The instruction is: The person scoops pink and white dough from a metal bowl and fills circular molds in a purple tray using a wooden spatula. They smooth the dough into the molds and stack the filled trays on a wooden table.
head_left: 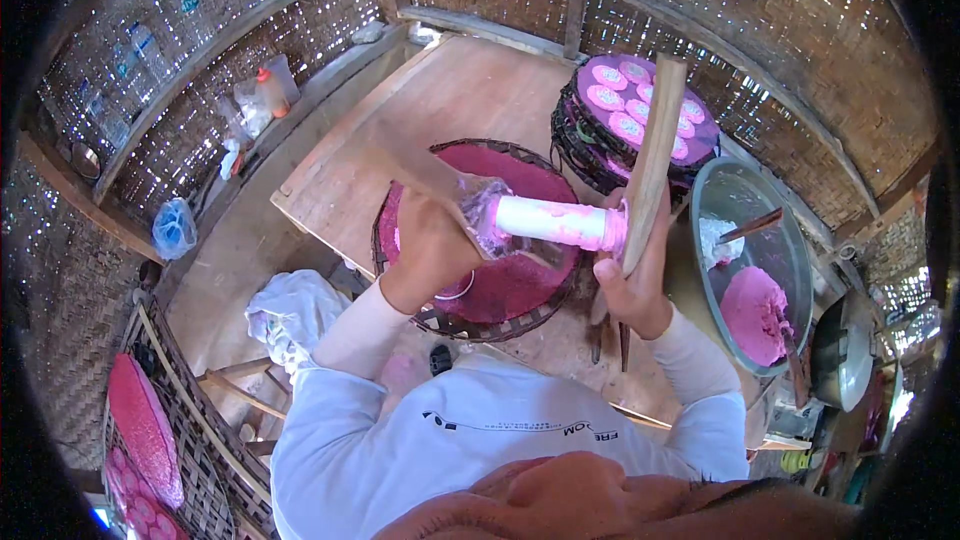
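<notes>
A white tube (550,221) smeared with pink dough lies level between my hands, above a round woven tray (500,325) lined with a dark pink sheet. My left hand (428,248) is closed round a wooden piece (410,162) at the tube's left end, partly blurred. Sticky pink and whitish dough (482,215) clings where that wood meets the tube. At the other end my right hand (640,285) grips a long wooden bar (655,165), its thumb in front and most fingers hidden behind. A white round rim (458,287) shows below my left hand.
Stacked round trays (640,110) with pink-and-white rounds stand at the table's (400,110) back right. To the right, a grey-green basin (708,285) holds pink dough (755,315), white dough (718,240) and wooden utensils. A white plastic bag (295,312) and woven rack (190,400) are at left.
</notes>
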A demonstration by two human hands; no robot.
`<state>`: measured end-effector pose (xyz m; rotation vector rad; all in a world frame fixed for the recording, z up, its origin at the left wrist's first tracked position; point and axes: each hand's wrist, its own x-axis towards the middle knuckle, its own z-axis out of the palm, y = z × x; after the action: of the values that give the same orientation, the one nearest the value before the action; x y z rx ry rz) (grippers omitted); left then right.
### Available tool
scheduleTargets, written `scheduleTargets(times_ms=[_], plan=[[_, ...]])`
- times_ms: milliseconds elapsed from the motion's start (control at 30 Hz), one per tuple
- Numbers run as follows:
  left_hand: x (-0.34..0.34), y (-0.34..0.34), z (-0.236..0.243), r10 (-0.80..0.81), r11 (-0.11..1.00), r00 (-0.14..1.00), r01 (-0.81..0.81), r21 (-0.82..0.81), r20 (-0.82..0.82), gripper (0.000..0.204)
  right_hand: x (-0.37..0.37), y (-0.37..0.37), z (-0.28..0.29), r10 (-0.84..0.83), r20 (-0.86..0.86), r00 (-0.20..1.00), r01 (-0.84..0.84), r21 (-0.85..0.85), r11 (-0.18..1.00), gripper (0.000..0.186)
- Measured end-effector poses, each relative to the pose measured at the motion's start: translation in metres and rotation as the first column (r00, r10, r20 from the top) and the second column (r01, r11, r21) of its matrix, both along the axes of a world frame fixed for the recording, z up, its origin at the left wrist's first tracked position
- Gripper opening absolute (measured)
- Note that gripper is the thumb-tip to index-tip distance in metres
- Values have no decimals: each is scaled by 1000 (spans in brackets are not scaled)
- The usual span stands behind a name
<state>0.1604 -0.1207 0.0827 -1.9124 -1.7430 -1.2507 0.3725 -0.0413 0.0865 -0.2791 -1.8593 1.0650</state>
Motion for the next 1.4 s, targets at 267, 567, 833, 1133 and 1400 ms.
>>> scheduleTargets(times_ms=[267,567,833,1133,1400], plan=[[4,-18,0,-167,977,985,170,-132,32,32,4,-9,44,134,277,952,-121,-62,991,99],[19,-35,-35,-74,914,994,101,-393,82,26,-17,-17,18,185,504,844,-220,9,976,99],[20,-41,-89,66,831,940,134,-539,335,50,-36,-24,-11,285,483,828,-280,-85,956,85],[-99,-37,-41,-442,772,535,636,1,720,77,-63,35,-3,911,298,285,-319,-867,383,78],[-129,4,-68,-766,256,-482,378,890,426,81,-89,64,-23,951,182,251,-99,-972,212,54]])
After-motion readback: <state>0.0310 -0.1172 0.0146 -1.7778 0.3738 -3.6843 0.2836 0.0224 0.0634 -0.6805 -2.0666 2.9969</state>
